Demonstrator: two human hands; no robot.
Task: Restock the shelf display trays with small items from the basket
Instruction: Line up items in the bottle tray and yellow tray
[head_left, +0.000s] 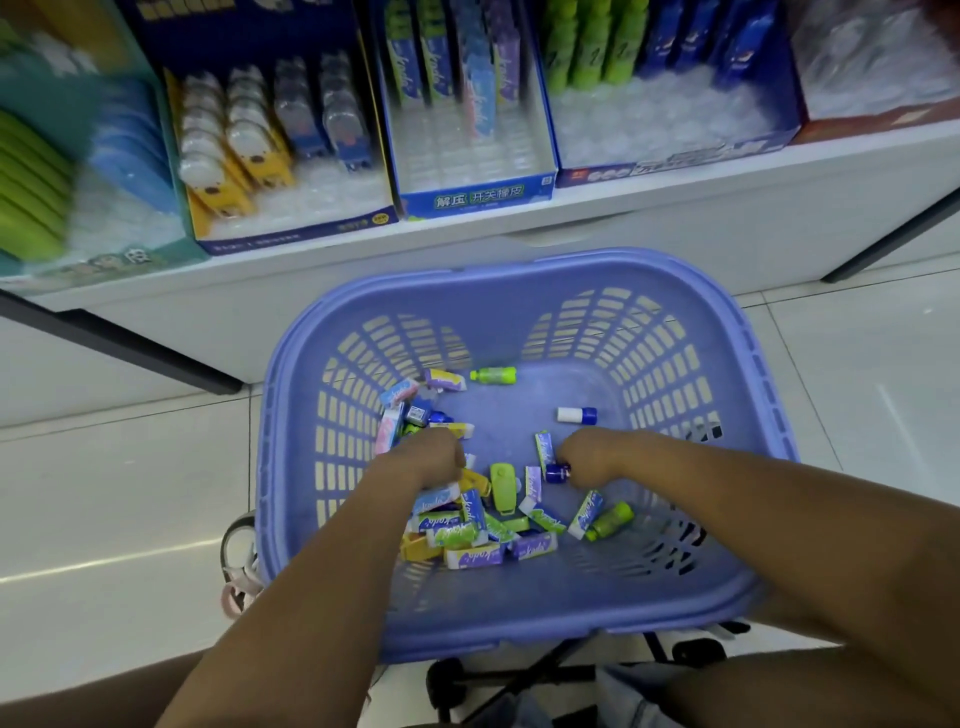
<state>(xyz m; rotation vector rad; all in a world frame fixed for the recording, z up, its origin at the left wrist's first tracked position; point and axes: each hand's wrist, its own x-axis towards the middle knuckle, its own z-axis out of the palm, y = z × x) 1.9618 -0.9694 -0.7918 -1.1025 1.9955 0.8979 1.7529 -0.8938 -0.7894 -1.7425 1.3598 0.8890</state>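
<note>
Purple slatted basket (524, 291), scattered erasers (475, 556)

head cam | looks fwd+down | close over basket (524, 275) | shelf (675, 208) ahead

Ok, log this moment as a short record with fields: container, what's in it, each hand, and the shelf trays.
container: purple slotted plastic basket, in front of the shelf
contents: loose eraser packs, heaped mostly at the left and near side; a green bottle-shaped item and a white-and-blue one lie apart at the far end
left hand: reaching into the pile, fingers hidden
right hand: closed on a small dark blue item
shelf trays: blue-fronted tray with front rows unfilled, packs standing at the back
</note>
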